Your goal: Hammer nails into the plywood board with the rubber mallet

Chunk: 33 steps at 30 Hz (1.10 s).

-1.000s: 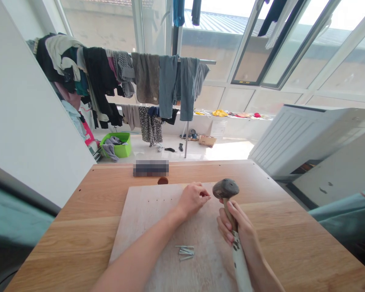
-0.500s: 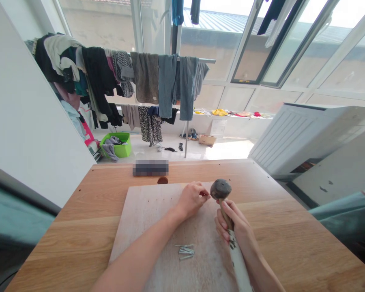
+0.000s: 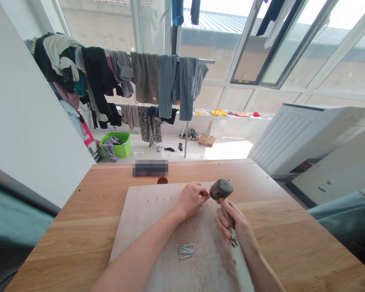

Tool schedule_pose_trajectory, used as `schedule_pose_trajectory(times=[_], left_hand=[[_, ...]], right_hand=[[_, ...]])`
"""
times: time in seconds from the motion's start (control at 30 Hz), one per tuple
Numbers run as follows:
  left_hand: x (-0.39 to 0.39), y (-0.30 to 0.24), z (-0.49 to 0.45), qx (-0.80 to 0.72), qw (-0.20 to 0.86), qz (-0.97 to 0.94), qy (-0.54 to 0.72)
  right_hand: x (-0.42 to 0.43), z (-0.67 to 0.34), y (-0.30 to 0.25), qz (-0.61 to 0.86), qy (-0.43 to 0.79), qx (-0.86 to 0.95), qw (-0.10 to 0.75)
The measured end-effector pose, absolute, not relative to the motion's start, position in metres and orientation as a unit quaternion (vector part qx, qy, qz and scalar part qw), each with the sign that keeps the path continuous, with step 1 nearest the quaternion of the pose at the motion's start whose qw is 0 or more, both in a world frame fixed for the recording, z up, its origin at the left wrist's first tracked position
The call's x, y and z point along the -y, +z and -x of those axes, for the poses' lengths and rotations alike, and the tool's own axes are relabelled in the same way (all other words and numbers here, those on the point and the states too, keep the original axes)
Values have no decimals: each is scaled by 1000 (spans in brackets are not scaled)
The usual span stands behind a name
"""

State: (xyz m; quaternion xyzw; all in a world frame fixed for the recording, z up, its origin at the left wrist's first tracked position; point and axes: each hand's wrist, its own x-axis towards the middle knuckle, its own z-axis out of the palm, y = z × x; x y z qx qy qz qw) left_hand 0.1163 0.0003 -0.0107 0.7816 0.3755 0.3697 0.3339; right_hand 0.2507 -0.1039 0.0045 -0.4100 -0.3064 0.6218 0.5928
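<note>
My right hand (image 3: 235,223) is wrapped round the handle of a rubber mallet (image 3: 221,189), whose dark grey head hangs just right of my left fingertips. The mallet's lower handle is pale with dark, worn spots. My left hand (image 3: 194,198) is closed in a pinch above the far part of a pale wooden board (image 3: 152,219); whatever sits between its fingertips is too small to make out. On the board, nearer to me, lies a small pile of silvery nails (image 3: 186,250). A row of small dark spots runs along the board's far side.
The board rests on a wooden table (image 3: 280,227). A blurred dark box (image 3: 150,167) and a round brown piece (image 3: 162,180) are beyond it. Past the table are a laden clothes rack (image 3: 197,61), a green basket (image 3: 121,148) and a white ribbed unit (image 3: 286,134).
The mallet's head has turned slightly in my right hand's grip, staying beside my left fingertips. My left hand and the nails have kept their places.
</note>
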Motion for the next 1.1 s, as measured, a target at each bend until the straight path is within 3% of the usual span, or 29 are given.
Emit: schedule_pose_trajectory(times=[1.1], left_hand=[[1, -9, -116, -382, 337, -782, 360]], right_hand=[[106, -248, 10, 410, 608, 300, 610]])
